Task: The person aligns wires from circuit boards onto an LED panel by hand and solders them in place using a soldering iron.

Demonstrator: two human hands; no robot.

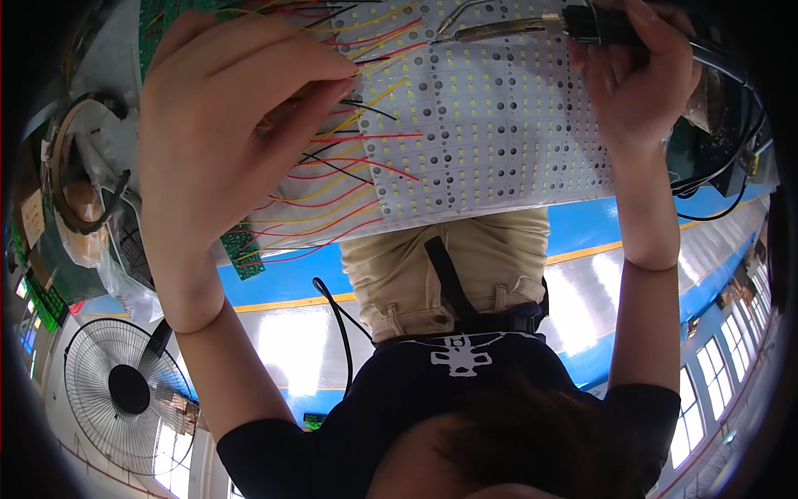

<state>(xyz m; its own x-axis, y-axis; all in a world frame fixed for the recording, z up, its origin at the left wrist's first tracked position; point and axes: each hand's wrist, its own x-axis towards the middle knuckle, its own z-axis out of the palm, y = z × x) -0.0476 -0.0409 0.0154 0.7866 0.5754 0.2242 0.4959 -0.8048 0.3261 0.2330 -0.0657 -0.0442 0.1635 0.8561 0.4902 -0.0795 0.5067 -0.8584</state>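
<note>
My left hand [233, 116] is closed, thumb and forefinger pinched together over the left edge of a white LED board [482, 125]. A thin wire comes out at those fingertips, though its exact colour is hard to make out. My right hand [640, 83] grips the black handle of a soldering iron [511, 30]. The iron's metal tip points left and reaches the wire ends near the board's upper left part. A thin bent metal tube [453, 15] runs just beyond the tip. Several red, yellow and black wires [332, 175] fan across the board's left edge.
Green circuit boards [246, 259] lie under the wires at left. A roll [66, 166] and clear plastic bags stand farther left. Black cables [723, 195] hang at the right. A fan [129, 389] stands at the lower left, above a blue and grey floor.
</note>
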